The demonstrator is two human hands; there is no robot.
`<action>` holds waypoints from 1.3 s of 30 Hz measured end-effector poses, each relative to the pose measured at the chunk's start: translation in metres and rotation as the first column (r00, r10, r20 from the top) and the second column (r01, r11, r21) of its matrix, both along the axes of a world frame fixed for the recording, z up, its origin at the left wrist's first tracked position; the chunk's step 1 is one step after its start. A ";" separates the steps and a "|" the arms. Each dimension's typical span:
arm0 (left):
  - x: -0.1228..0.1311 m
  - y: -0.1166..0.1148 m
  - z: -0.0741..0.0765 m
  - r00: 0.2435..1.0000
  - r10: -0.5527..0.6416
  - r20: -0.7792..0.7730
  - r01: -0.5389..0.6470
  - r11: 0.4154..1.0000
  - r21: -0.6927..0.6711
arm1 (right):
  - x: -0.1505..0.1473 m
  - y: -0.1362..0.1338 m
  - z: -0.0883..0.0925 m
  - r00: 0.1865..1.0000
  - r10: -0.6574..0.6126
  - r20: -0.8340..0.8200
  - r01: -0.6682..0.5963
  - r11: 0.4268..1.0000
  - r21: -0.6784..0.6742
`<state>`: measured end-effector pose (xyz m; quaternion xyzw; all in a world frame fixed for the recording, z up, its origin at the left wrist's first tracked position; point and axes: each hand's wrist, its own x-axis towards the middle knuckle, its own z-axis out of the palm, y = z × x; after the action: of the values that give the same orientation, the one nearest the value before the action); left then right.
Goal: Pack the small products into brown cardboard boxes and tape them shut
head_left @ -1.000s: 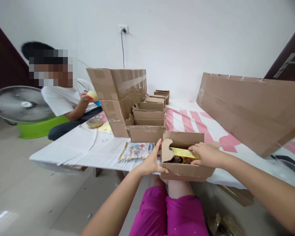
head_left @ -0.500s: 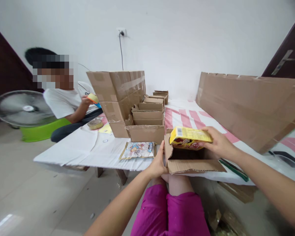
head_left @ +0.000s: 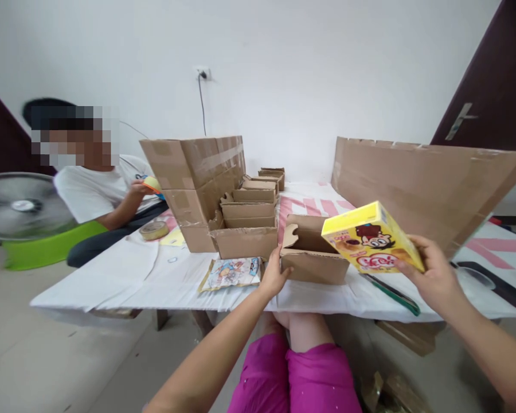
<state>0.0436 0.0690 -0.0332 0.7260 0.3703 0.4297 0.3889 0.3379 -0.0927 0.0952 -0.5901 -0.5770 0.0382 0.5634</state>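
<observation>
My right hand (head_left: pixel 434 278) grips the right end of a yellow snack box (head_left: pixel 372 238) printed with a cartoon figure. That box is tilted in the air, above and to the right of an open cardboard box (head_left: pixel 313 268) at the table's near edge. With thumb in front and fingers along the side, my left hand (head_left: pixel 277 275) holds the cardboard box by its left corner. A shiny printed snack packet (head_left: pixel 231 273) lies flat on the table just left of that hand.
Behind the packet stands a row of open cardboard boxes (head_left: pixel 249 242) against stacked taped cartons (head_left: pixel 198 195). A large cardboard panel (head_left: pixel 413 189) rises at right. A green-handled tool (head_left: pixel 398 296) lies near the edge. At left, a person (head_left: pixel 98 186) holds a tape dispenser (head_left: pixel 152 184).
My right hand has lifted the yellow snack box out of the cardboard box and moved it right. The cardboard box has tipped back upright, with my left hand still on it.
</observation>
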 end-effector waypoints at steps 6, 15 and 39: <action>-0.019 -0.024 0.024 0.973 0.231 -0.023 -0.224 0.960 0.169 | 0.004 -0.005 -0.012 1.000 0.027 0.013 -0.026 0.996 -0.081; -0.019 -0.066 0.124 0.992 -0.095 0.084 0.058 0.930 0.362 | -0.034 -0.001 0.002 0.979 0.203 0.021 -0.202 0.979 -0.039; -0.002 -0.033 -0.023 0.992 -0.102 -0.075 0.085 0.975 -0.206 | -0.078 0.049 -0.194 0.983 -0.010 0.181 0.037 0.989 -0.145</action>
<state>0.0416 0.0364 -0.0566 0.7168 0.3936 0.3399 0.4644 0.2598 -0.0439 -0.0989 -0.6381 -0.6140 0.0207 0.4640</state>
